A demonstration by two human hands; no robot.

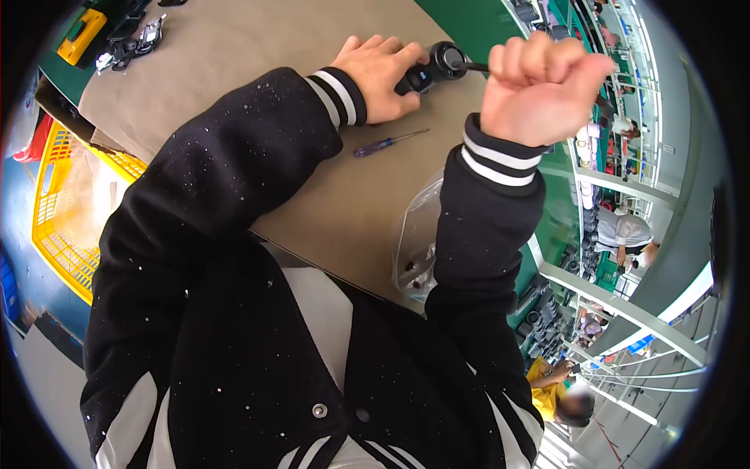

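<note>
My left hand (380,76) is closed around a black handheld device (448,58) with a round end and a small lit display, pressing it against the brown work surface. My right hand (537,87) is raised as a fist beside it. From that fist a thin dark shaft (476,67), which looks like a screwdriver's, reaches to the device's round end; its handle is hidden in my fingers. Between my forearms lies a second screwdriver (375,147) with a translucent purple handle, touched by neither hand. A clear plastic bag (412,241) with small dark parts rests beside my right sleeve.
A yellow device (82,37) and a black-and-silver part (131,48) lie at the far left. Below the table's left edge stands a yellow plastic basket (61,248). On the right, green benches carry many dark parts, and a person in yellow (547,388) is among several people there.
</note>
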